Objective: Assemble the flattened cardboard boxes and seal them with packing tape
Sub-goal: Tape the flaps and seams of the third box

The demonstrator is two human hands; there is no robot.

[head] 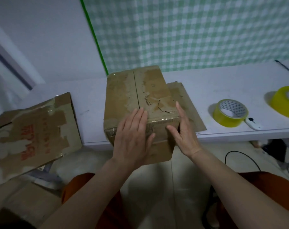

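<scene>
Assembled box [140, 103] at centre of view, standing on the white table [231, 83], near end hanging out past the table's edge toward 6 o'clock. Long axis and top seam running 12 to 6. Clear tape glinting along the near top edge and down the front face, so sealing of this end probably at the smoothing stage. Left hand [132, 136] laid flat over the near top corner and front face, fingers straight and close together, pointing to 12, pressing rather than gripping. Right hand [183, 129] at 3 o'clock of the left, set against the box's right near corner, fingers extended toward 12 along the right edge, thumb reaching toward 9 across the front face; nothing held in either hand. Both hands equally near the box, already touching it. Flattened box [36, 133] at 9 o'clock, half off the table. Another flat sheet [188, 109] under the box's right side. Yellow tape roll [229, 113] at 3 o'clock, well apart from the right hand, a larger roll [284, 104] beyond it.
</scene>
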